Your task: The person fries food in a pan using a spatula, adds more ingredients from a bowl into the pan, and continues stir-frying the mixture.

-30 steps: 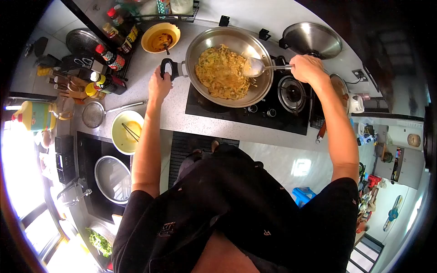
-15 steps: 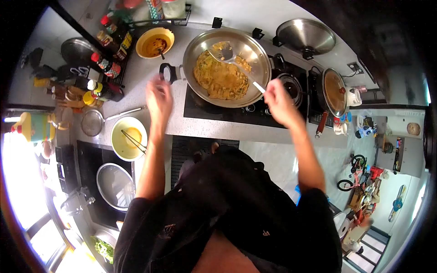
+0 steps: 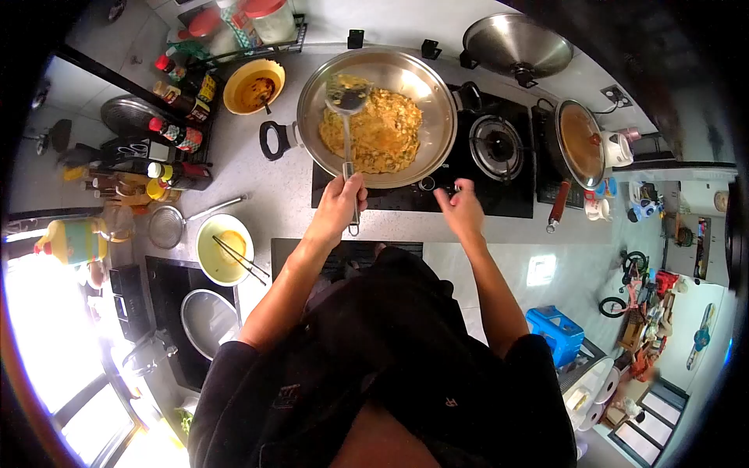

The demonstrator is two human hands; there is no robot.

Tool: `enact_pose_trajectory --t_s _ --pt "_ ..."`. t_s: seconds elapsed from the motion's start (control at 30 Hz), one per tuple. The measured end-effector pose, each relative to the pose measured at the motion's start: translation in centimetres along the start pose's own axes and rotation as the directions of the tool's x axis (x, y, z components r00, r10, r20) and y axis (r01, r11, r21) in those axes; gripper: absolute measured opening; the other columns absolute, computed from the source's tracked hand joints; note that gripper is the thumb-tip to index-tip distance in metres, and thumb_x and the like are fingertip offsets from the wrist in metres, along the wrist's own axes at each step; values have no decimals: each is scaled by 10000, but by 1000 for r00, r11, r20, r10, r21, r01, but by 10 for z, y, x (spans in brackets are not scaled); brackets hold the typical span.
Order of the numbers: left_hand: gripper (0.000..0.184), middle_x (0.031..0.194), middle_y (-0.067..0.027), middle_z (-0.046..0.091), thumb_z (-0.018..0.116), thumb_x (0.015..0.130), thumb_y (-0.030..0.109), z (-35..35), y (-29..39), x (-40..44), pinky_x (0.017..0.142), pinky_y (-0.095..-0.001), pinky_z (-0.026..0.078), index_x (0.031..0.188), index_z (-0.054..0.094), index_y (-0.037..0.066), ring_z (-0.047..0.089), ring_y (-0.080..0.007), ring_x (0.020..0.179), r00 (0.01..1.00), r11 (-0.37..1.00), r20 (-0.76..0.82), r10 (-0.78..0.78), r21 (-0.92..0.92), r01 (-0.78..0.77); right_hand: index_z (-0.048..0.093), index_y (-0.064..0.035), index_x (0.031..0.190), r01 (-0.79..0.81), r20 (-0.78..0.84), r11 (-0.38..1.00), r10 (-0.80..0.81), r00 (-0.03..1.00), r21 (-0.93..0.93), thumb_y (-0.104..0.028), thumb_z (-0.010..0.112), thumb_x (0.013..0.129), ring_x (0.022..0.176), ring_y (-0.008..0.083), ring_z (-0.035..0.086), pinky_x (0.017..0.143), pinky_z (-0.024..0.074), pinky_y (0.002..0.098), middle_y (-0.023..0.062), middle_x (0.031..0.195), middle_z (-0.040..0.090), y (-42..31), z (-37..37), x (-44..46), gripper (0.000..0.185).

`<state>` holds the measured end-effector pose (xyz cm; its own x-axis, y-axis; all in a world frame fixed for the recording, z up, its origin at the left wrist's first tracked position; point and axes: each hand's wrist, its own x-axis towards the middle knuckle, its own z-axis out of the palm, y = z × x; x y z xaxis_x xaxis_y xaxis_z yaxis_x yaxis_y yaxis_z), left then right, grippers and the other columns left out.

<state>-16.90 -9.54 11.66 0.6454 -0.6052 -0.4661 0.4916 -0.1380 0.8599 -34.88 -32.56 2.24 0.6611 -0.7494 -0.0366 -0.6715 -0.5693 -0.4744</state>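
Observation:
A wide steel pan [image 3: 425, 86] stands on the black stove, with a yellow-brown egg-like mixture [image 3: 390, 129] flecked with green in it. My left hand [image 3: 340, 204] is wrapped round the handle of a metal spatula [image 3: 348, 136], whose head lies over the upper left of the mixture. In front of the pan, near the stove knobs, my right hand [image 3: 462, 207] holds nothing, its thumb and index finger apart. The pan's black side handle [image 3: 275, 141] is free on the left.
Left on the counter are a yellow bowl of dark sauce [image 3: 254, 87], a strainer [image 3: 167, 226] and a pale bowl with chopsticks [image 3: 225, 249]. Sauce bottles [image 3: 181, 135] stand behind them. A lidded pan [image 3: 579, 144] sits right of the bare burner [image 3: 496, 148].
The spatula has passed from my right hand to my left. My left hand has let go of the pan handle and moved right; my right hand has come down beside the stove knobs.

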Motion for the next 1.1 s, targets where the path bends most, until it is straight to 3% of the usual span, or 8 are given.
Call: enact_pose_trajectory --t_s 0.1,0.27,0.47,0.57,0.67,0.77,1.0,1.1 --pt "285 752 1 535 505 1040 302 -1 13 -14 605 -258 415 889 540 63 504 -97 667 998 1000 -58 7 14 -7 394 -153 1485 160 242 932 -81 967 -326 -621 704 826 1027 333 680 808 566 457 187 1151 629 -2 36 23 866" --pt "292 760 7 526 509 1037 314 -12 20 -29 612 -250 411 887 536 65 488 -89 673 998 999 -59 -18 27 19 620 -96 1158 282 281 903 -193 940 -325 -429 726 865 962 304 685 722 581 421 124 1168 627 1 67 47 456" --pt "280 798 12 536 506 1040 315 -14 26 -42 633 -243 407 921 557 66 492 -89 702 997 998 -44 -70 -8 69 602 -69 1177 379 101 888 -365 925 -259 -295 734 873 1013 314 661 820 578 446 127 1177 598 18 87 35 401" --pt "289 814 16 543 511 1048 334 -13 22 -38 657 -246 410 935 570 75 495 -89 728 996 993 -13 -84 -88 82 588 -56 1166 255 28 934 -257 966 -251 -283 719 896 996 334 656 849 570 429 147 1091 622 10 73 26 377" --pt "286 887 9 563 511 1059 344 -9 14 -33 716 -255 419 985 581 77 517 -95 814 996 984 75 -57 -163 68 558 -32 1182 103 422 986 -40 906 -128 -248 663 960 935 290 673 805 574 398 165 1105 648 -10 5 4 327" --pt "285 1034 -14 622 538 1058 336 10 -11 -18 863 -305 452 1139 625 78 564 -105 970 972 958 219 -82 -251 137 520 -49 1162 -532 695 649 6 719 544 -258 603 1018 844 214 670 701 572 339 120 1031 646 -90 -79 -30 267" --pt "428 1138 -64 674 526 1057 402 79 -11 8 889 -361 518 1345 569 89 641 -173 1006 891 946 446 -79 -248 209 371 -56 1221 -335 603 855 33 797 396 -94 483 1011 829 171 636 694 540 322 134 989 619 -145 -103 -22 241" --pt "443 1183 -107 670 499 1063 395 75 1 12 946 -371 519 1366 567 80 658 -210 1046 876 984 481 -33 -137 113 472 -41 1195 5 366 917 -164 916 398 -165 568 1011 844 210 618 775 522 369 160 1019 646 -123 -108 11 242"
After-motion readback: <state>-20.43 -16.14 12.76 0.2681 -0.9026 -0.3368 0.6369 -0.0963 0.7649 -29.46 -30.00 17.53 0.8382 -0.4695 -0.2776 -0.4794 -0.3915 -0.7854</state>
